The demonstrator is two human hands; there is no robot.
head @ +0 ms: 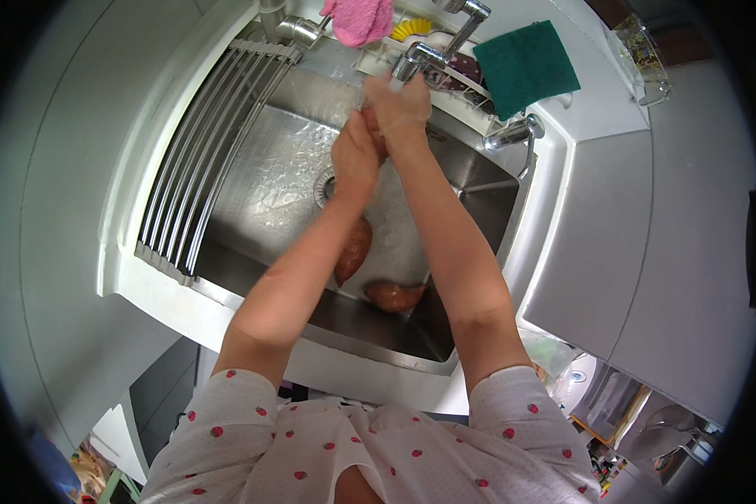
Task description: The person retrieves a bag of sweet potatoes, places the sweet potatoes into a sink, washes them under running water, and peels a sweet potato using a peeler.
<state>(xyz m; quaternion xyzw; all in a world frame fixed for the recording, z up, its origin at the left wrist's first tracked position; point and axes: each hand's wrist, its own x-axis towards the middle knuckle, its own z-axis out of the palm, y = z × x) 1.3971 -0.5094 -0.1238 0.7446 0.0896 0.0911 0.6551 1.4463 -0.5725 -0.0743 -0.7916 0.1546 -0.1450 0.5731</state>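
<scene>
Under the chrome faucet (420, 58), both my hands are around a reddish sweet potato (373, 131). My left hand (356, 154) grips its lower part from the left. My right hand (403, 110) is on its upper part, close to the faucet's mouth, and is slightly blurred. Two more sweet potatoes lie on the floor of the stainless steel sink (277, 170): one (355, 252) partly behind my left forearm, the other (395, 296) near the front corner. The drain (325, 187) is partly hidden by my left hand.
A metal roll-up rack (211, 157) spans the sink's left side. Behind the sink are a pink glove (359, 19), a yellow brush (411, 28), a caddy and a green scouring pad (526, 69). A second chrome fixture (515, 133) stands at the back right corner.
</scene>
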